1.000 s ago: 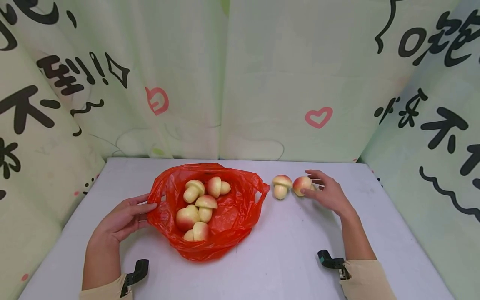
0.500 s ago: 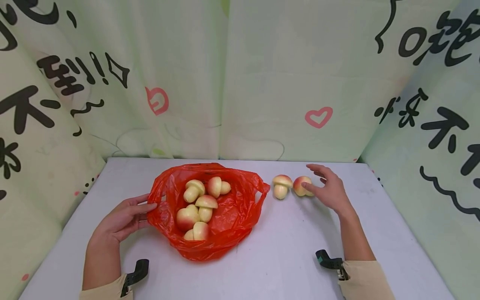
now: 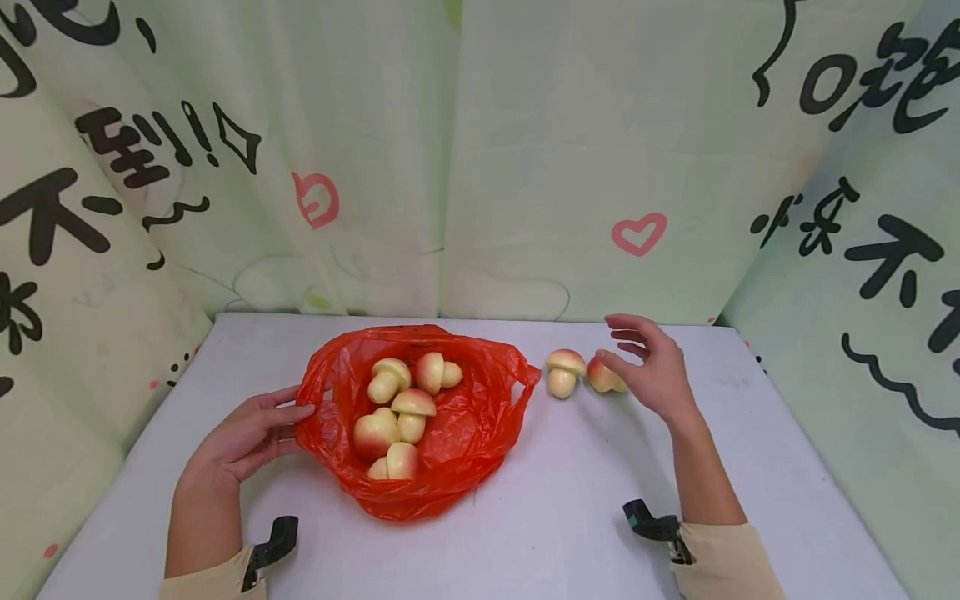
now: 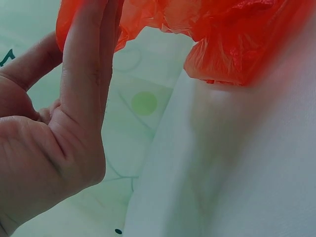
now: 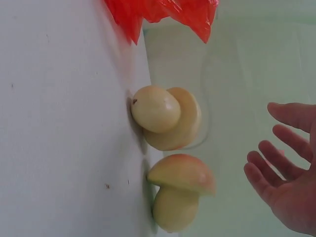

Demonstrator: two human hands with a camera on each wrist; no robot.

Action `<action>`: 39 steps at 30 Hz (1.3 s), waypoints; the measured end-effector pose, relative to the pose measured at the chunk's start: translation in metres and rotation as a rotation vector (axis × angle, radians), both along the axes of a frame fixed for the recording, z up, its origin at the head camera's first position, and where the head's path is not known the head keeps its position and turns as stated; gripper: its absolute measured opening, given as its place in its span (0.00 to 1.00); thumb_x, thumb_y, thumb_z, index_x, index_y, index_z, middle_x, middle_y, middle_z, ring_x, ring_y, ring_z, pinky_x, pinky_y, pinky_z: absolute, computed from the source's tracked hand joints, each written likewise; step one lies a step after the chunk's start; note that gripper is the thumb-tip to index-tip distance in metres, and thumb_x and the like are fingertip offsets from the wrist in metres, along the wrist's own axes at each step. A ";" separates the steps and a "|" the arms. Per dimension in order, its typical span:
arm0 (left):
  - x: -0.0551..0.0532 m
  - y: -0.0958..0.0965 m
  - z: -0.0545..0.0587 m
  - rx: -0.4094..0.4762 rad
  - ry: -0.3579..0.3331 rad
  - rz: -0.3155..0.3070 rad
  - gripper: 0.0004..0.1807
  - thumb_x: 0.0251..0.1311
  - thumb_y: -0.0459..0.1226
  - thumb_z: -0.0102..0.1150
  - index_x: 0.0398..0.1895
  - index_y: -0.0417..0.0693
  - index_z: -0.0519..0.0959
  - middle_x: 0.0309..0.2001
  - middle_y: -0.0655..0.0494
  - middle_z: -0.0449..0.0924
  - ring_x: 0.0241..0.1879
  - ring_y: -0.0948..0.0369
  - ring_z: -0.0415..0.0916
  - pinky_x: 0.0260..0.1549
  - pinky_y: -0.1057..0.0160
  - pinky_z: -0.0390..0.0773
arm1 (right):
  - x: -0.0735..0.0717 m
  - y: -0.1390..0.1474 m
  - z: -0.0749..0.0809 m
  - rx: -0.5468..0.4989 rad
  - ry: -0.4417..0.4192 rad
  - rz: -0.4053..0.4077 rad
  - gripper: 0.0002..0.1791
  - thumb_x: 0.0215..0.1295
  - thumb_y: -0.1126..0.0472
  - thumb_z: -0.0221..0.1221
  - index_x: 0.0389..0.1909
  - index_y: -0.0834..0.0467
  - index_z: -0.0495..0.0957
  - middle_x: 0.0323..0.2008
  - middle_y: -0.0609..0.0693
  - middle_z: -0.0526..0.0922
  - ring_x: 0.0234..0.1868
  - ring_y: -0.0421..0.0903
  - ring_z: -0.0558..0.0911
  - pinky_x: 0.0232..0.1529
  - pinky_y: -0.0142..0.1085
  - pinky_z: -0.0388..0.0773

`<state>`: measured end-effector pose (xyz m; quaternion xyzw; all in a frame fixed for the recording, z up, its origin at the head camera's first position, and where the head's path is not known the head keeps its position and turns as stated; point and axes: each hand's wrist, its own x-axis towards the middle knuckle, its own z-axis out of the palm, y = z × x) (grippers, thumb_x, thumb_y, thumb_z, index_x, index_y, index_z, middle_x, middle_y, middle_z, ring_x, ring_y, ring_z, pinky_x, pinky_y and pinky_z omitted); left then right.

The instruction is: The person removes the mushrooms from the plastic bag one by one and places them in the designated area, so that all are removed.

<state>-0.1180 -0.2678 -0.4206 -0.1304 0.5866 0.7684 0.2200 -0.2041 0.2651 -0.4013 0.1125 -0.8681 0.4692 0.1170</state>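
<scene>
In the head view, a red plastic bag (image 3: 480, 425) lies spread open on the table, holding several toy mushrooms (image 3: 411, 414) with cream stems and pinkish caps. My left hand (image 3: 243, 442) pinches the bag's left rim between thumb and fingers; its fingertips are partly hidden by the plastic in the left wrist view. Right of the bag sit two more mushrooms, one upright (image 3: 564, 372) and one tipped (image 3: 602, 377). My right hand (image 3: 652, 367) hovers over the tipped mushroom with relaxed, spread fingers, holding nothing. The right wrist view shows a gap between that hand (image 5: 286, 170) and both mushrooms.
The white table (image 3: 570, 517) ends in a straight back edge just behind the bag. A pale green printed curtain (image 3: 525, 167) encloses the back and both sides. Black mounts (image 3: 652, 522) are strapped at both wrists.
My right hand has let go of the right-hand mushroom, lifted away and shifted slightly left above it. The left hand and the bag have stayed in place.
</scene>
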 end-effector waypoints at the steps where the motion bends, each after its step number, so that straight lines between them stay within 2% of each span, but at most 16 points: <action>1: 0.000 0.000 0.000 0.000 0.001 -0.002 0.41 0.73 0.39 0.62 0.83 0.44 0.54 0.49 0.61 0.89 0.47 0.58 0.89 0.50 0.59 0.87 | 0.000 -0.002 0.001 -0.010 0.001 0.009 0.30 0.66 0.62 0.71 0.68 0.58 0.74 0.65 0.58 0.78 0.63 0.57 0.79 0.61 0.21 0.76; 4: 0.000 0.001 0.001 -0.006 0.004 -0.007 0.41 0.73 0.39 0.62 0.83 0.43 0.53 0.49 0.61 0.88 0.47 0.58 0.89 0.50 0.59 0.87 | 0.002 -0.007 0.002 -0.012 0.001 0.027 0.29 0.67 0.61 0.70 0.68 0.58 0.74 0.65 0.58 0.78 0.63 0.57 0.79 0.61 0.21 0.76; 13: 0.000 0.002 0.002 -0.018 0.005 -0.007 0.41 0.73 0.39 0.62 0.83 0.43 0.53 0.48 0.61 0.88 0.47 0.58 0.89 0.50 0.59 0.87 | 0.006 -0.026 0.002 -0.007 -0.049 0.073 0.27 0.68 0.62 0.69 0.66 0.56 0.75 0.63 0.56 0.79 0.62 0.54 0.79 0.63 0.32 0.80; 18: 0.000 0.002 0.002 -0.021 0.008 -0.009 0.41 0.73 0.39 0.62 0.83 0.42 0.53 0.48 0.61 0.88 0.47 0.58 0.89 0.50 0.59 0.88 | 0.009 -0.040 0.002 -0.005 -0.066 0.111 0.26 0.67 0.61 0.70 0.65 0.54 0.77 0.62 0.56 0.80 0.61 0.55 0.80 0.59 0.29 0.81; 20: 0.000 0.002 0.002 -0.021 0.008 -0.009 0.41 0.73 0.39 0.62 0.83 0.42 0.53 0.48 0.61 0.88 0.47 0.59 0.89 0.50 0.59 0.87 | 0.011 -0.046 0.003 -0.016 -0.068 0.139 0.26 0.66 0.62 0.71 0.65 0.54 0.77 0.61 0.55 0.81 0.61 0.55 0.81 0.59 0.33 0.83; 23: 0.000 0.003 0.001 -0.025 0.010 -0.008 0.41 0.73 0.39 0.62 0.83 0.42 0.54 0.48 0.61 0.88 0.47 0.59 0.89 0.50 0.59 0.88 | 0.013 -0.055 0.003 -0.037 -0.071 0.189 0.26 0.65 0.63 0.71 0.64 0.54 0.78 0.60 0.54 0.81 0.60 0.54 0.82 0.61 0.45 0.84; 30: 0.000 0.003 0.002 -0.035 0.012 -0.009 0.42 0.73 0.39 0.62 0.83 0.42 0.52 0.48 0.62 0.88 0.47 0.59 0.89 0.50 0.59 0.88 | 0.020 -0.074 0.005 -0.060 -0.061 0.307 0.27 0.64 0.63 0.71 0.64 0.55 0.78 0.61 0.55 0.82 0.60 0.56 0.82 0.60 0.47 0.84; 32: 0.000 0.003 0.002 -0.032 0.015 -0.012 0.42 0.73 0.39 0.62 0.83 0.41 0.52 0.48 0.62 0.88 0.47 0.59 0.89 0.50 0.59 0.88 | 0.020 -0.079 0.006 -0.073 -0.061 0.340 0.27 0.64 0.63 0.71 0.64 0.56 0.77 0.61 0.56 0.82 0.60 0.57 0.82 0.60 0.53 0.83; 39: 0.000 0.002 0.002 -0.026 0.018 -0.018 0.41 0.74 0.39 0.61 0.83 0.42 0.52 0.48 0.61 0.88 0.47 0.59 0.89 0.50 0.59 0.87 | 0.026 -0.099 0.008 -0.069 -0.064 0.416 0.27 0.64 0.63 0.71 0.63 0.58 0.78 0.59 0.59 0.83 0.57 0.58 0.83 0.58 0.56 0.84</action>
